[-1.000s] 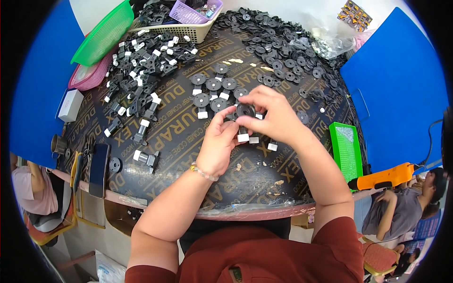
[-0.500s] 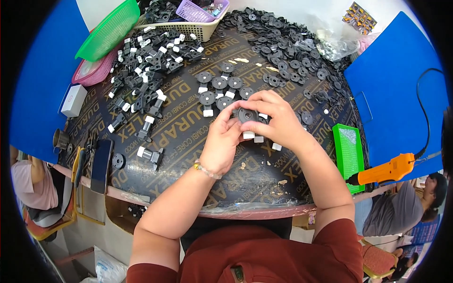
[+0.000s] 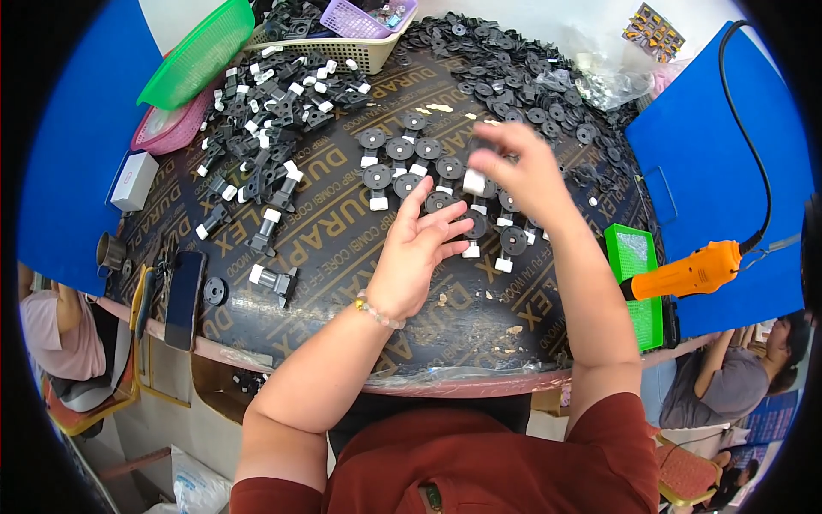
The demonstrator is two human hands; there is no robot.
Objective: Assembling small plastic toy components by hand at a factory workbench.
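- About a dozen disc-topped units (image 3: 399, 149) are grouped mid-table, white ends mostly showing; judged done, at least as far as disc fitting goes.
- One more unit (image 3: 473, 182) is pinched between thumb and fingers of the right hand (image 3: 524, 176), above the group's right side; blurred, so whether it is finished can't be told.
- Left hand (image 3: 409, 253): fingers loosely spread, nothing seen held, placed over the group's near side.
- Left to do, by the look of it: a big heap of white-tipped black parts (image 3: 278, 120), no discs seen fitted, upper left, plus a few strays nearer.
- Loose black discs (image 3: 522, 86) are heaped upper right; far from used up.
- Orange power driver (image 3: 689, 271) is hung at right, not held.
- Overall: judged early, most parts unassembled.
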